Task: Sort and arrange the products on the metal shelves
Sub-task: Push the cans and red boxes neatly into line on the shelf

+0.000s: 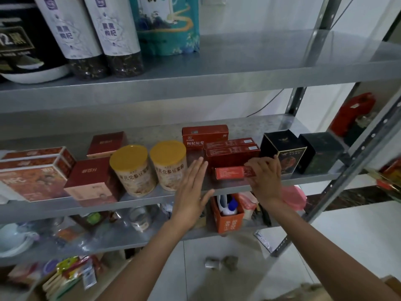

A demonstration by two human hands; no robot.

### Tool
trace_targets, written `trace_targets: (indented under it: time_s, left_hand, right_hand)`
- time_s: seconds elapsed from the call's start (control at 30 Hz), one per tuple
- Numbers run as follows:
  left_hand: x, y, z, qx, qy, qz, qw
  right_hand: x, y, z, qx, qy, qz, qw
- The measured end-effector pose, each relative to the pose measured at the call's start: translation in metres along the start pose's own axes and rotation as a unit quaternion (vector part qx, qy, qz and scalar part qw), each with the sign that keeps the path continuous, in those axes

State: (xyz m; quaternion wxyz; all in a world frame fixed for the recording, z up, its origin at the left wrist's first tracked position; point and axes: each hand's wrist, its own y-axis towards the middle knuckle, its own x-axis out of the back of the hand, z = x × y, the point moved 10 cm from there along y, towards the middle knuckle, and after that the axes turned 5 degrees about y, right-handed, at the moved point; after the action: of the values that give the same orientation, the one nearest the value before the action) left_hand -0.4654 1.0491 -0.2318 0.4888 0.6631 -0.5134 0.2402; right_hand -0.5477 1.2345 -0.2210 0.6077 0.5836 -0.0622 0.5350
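My right hand (265, 174) grips the right end of a flat red box (231, 172) lying near the front edge of the middle metal shelf (227, 187). Behind it stand several red boxes (232, 154), stacked and side by side. My left hand (192, 185) is held flat with straight fingers just left of the flat red box, beside two yellow-lidded cans (168, 165). To the right of my right hand stand two black boxes (282, 152).
Dark red boxes (93, 179) and orange-patterned boxes (32, 177) fill the shelf's left part. The upper shelf (260, 61) holds two tall jars (89, 35) and a teal bag (167, 25) at left. The lower shelf carries an orange holder (227, 220), a glass and clutter.
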Motion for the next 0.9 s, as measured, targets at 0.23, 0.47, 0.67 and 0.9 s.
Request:
trace_targets:
  time_s: [0.23, 0.47, 0.67, 0.9]
  left_hand:
    - [-0.005, 0.009, 0.001, 0.114, -0.219, 0.031, 0.969]
    - [0.009, 0.011, -0.004, 0.137, -0.33, 0.031, 0.933]
    - [0.024, 0.012, 0.023, 0.276, -0.443, -0.01, 0.853]
    - [0.016, 0.004, 0.028, 0.383, -0.477, 0.092, 0.786]
  right_hand:
    - [0.031, -0.006, 0.01, 0.007, 0.139, 0.038, 0.99]
    - [0.042, 0.004, 0.027, -0.003, 0.212, 0.072, 0.975]
    - [0.039, 0.002, -0.019, -0.241, 0.419, 0.059, 0.873]
    - [-0.009, -0.034, -0.031, -0.421, 0.594, 0.183, 0.661]
